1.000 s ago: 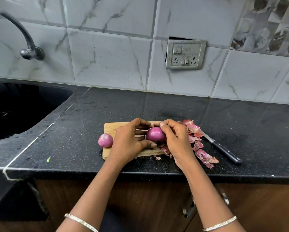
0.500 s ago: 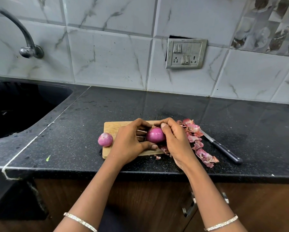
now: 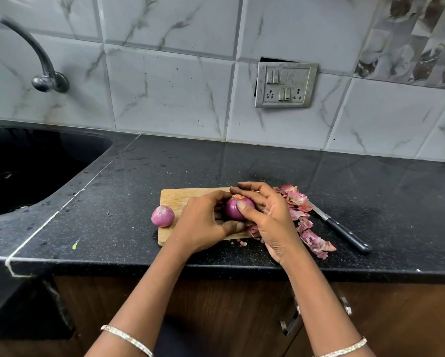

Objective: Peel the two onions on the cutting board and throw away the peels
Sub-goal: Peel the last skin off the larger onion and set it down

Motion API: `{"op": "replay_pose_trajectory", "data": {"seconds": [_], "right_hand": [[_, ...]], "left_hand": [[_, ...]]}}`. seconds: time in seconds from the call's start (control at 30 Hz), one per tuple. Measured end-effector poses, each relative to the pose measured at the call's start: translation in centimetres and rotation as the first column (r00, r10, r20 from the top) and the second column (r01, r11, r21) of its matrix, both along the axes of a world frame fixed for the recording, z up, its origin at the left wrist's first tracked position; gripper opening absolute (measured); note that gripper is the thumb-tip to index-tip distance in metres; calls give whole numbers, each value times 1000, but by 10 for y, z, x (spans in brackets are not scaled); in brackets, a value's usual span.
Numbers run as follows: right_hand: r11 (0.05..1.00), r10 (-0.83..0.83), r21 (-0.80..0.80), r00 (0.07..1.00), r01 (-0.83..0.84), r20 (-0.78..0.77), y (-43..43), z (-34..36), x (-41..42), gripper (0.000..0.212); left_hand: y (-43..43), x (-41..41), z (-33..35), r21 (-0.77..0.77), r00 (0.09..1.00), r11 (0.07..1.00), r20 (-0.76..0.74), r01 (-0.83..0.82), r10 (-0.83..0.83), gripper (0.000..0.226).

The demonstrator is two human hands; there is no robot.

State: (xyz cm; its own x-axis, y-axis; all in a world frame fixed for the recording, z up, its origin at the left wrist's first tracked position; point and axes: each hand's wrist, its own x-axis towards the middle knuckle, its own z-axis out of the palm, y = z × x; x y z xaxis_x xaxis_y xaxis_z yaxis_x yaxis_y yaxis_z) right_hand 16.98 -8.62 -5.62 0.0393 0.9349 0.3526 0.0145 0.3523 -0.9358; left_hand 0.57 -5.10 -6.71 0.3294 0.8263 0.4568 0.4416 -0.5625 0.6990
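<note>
Both hands hold one purple onion (image 3: 233, 211) just above the wooden cutting board (image 3: 176, 198). My left hand (image 3: 203, 222) cups it from the left, thumb underneath. My right hand (image 3: 270, 217) curls over it from the right, thumb pressed on its front and fingers over a bit of dry skin at its top. A second, peeled onion (image 3: 162, 215) lies at the board's left edge. A heap of pink peels (image 3: 302, 217) lies on the counter right of the board, partly hidden by my right hand.
A black-handled knife (image 3: 344, 233) lies on the dark counter right of the peels. A black sink (image 3: 28, 166) with a tap (image 3: 39, 65) is at the far left. A switch panel (image 3: 284, 85) sits on the tiled wall. Cabinet doors are below the counter's front edge.
My right thumb has slid down onto the front of the onion and the fingers have shifted over its top. The left hand's grip, the other onion and the peels look unchanged.
</note>
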Motion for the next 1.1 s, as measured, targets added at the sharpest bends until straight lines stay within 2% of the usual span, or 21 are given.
{"op": "replay_pose_trajectory", "data": {"seconds": [0.1,0.27,0.37,0.47,0.57,0.67,0.77,0.97,1.1], "right_hand": [[999,-13,-32,999,11,-48,1,0,1,28],[996,-82,-33,992,79,-93,2,-3,3,18],[985,-166,-55,985,163,-39,4,-4,2,24],[978,-209,-4,977,209,41,6,-6,2,25],[989,-146,9,989,145,18,6,-7,2,19],[997,-69,29,998,68,14,5,-7,2,28],[998,-64,19,998,64,18,4,-6,2,27],[967,-254,9,964,254,83,8,-11,3,17],[889,-449,215,859,403,246,9,-9,1,15]], "left_hand": [[-4,0,5,14,1000,1000,-6,-12,12,69],[-3,0,5,-74,998,997,54,32,-28,64],[-1,-1,3,-94,994,994,98,62,-53,65],[-2,-2,3,-67,992,995,107,69,-61,65],[-2,-2,2,-61,988,995,137,84,-75,65],[1,-4,0,-84,978,991,194,100,-82,66],[3,-5,-2,-103,975,990,209,99,-76,68],[1,-3,0,-66,990,996,131,51,-42,75],[-1,-3,4,-98,986,993,158,66,-49,66]]}}
